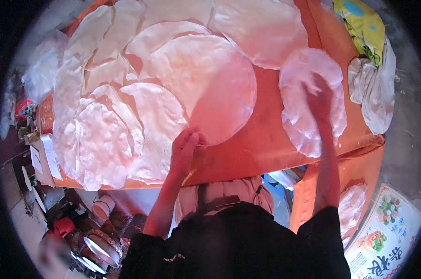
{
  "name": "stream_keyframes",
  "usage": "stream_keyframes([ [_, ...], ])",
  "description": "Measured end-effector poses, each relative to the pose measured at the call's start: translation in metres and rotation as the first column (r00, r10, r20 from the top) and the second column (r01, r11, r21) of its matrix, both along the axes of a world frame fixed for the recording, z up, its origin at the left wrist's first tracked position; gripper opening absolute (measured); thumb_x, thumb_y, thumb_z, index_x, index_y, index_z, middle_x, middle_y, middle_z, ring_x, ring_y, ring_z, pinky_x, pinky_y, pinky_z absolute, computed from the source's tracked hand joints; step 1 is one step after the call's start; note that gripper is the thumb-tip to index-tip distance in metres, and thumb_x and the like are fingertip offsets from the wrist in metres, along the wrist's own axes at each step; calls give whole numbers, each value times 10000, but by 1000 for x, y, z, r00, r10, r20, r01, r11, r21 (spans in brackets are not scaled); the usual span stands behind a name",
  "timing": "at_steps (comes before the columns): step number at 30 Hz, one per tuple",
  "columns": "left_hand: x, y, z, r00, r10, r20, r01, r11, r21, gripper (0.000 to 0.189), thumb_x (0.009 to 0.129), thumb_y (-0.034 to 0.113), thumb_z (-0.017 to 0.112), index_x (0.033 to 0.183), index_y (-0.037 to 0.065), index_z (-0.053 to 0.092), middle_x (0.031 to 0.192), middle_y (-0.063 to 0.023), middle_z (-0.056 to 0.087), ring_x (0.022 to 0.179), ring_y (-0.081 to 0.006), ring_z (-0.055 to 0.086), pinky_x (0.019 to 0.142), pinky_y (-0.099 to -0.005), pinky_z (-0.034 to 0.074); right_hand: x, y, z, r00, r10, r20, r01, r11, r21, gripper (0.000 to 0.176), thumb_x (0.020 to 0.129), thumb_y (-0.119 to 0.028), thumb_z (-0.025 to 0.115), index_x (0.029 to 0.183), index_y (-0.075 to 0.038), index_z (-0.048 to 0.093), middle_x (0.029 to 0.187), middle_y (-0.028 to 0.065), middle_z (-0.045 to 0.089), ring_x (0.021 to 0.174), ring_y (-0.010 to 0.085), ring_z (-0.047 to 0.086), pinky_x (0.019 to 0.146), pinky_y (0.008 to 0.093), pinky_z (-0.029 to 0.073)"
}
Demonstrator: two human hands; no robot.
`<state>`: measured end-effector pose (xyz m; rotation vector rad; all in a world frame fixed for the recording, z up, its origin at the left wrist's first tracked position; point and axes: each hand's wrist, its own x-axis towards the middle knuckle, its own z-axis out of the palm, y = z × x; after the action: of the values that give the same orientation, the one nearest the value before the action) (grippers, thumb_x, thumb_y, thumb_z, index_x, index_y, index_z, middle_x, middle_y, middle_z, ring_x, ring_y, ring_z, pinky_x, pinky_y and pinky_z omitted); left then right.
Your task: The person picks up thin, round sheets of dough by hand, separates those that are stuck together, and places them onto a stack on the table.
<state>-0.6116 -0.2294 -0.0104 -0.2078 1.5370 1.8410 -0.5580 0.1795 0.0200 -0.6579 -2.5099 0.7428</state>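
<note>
Thin pale round sheets, like flatbread, overlap across an orange-covered table. My left hand (185, 146) is closed in a pinch at the near edge of a large round flatbread (205, 79), which lies over other sheets. My right hand (319, 97) is over a separate pile of flatbreads (299, 116) at the table's right side. Its fingers look stretched out and apart on the pile, somewhat blurred. Left of my left hand lie a folded-looking sheet (154, 111) and a wrinkled, lumpy one (103, 144).
The orange table (261, 135) ends just in front of my body. Yellow patterned cloth (359, 23) and pale cloth (378, 97) hang at its right edge. A printed sign (382, 232) lies lower right. Plates (101, 251) and a pink bucket (103, 207) are on the lower left.
</note>
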Motion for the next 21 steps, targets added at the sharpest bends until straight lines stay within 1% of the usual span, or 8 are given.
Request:
stream_keyframes([
  [1,3,7,5,1000,-6,2,6,1000,-25,285,954,163,493,1179,-6,540,937,-83,630,845,-160,618,744,-300,527,-39,-26,-20,991,127,-39,-121,984,134,382,777,-164,654,1121,-19,570,989,174,624,878,319,611,800,377,501],
  [2,5,12,8,1000,-2,-6,1,1000,-26,283,947,151,503,1173,-16,540,928,-78,628,838,-153,614,743,-289,525,-72,-25,-55,929,338,-149,-299,925,234,461,732,-256,700,1114,-28,583,1030,180,610,957,352,587,847,416,481],
  [3,8,17,11,1000,4,-13,-4,1000,-26,283,939,139,514,1166,-27,541,920,-74,626,831,-145,609,742,-277,522,-106,-58,-52,984,176,27,-178,961,211,359,741,-244,670,1036,-49,612,1028,174,612,993,335,579,819,432,493],
  [5,9,23,17,1000,8,-17,-9,998,-58,287,935,137,519,1167,-32,540,921,-78,626,831,-152,610,745,-281,522,-144,-96,-34,960,70,273,-162,930,331,232,762,-221,630,929,-60,622,1032,170,612,1012,296,583,788,434,506],
  [9,7,19,25,999,50,8,-49,993,-112,304,946,168,506,1179,-24,536,938,-100,629,843,-181,621,749,-309,528,-186,-63,-74,921,45,387,-242,844,479,186,770,-223,610,865,-62,609,838,152,613,830,282,626,717,412,529],
  [16,-19,22,12,988,120,99,-124,992,32,342,966,252,461,1170,-14,528,951,-129,618,859,-220,626,759,-322,525,-172,-42,103,930,368,15,-315,774,550,199,683,-67,601,882,-53,603,823,148,600,783,318,606,629,402,500],
  [19,-46,32,11,974,125,187,-176,941,289,417,979,343,404,1188,-2,508,1024,-145,605,951,-248,607,818,-373,508,-115,-99,132,830,555,57,-513,719,469,248,646,-1,597,889,-50,600,816,146,595,763,333,598,591,397,488],
  [21,-60,31,18,949,142,283,-263,849,457,468,968,397,410,1230,15,478,1124,-124,574,1027,-252,576,864,-414,479,-74,-140,118,752,642,152,-657,711,251,263,618,23,597,871,-47,586,803,140,586,751,338,592,573,406,476],
])
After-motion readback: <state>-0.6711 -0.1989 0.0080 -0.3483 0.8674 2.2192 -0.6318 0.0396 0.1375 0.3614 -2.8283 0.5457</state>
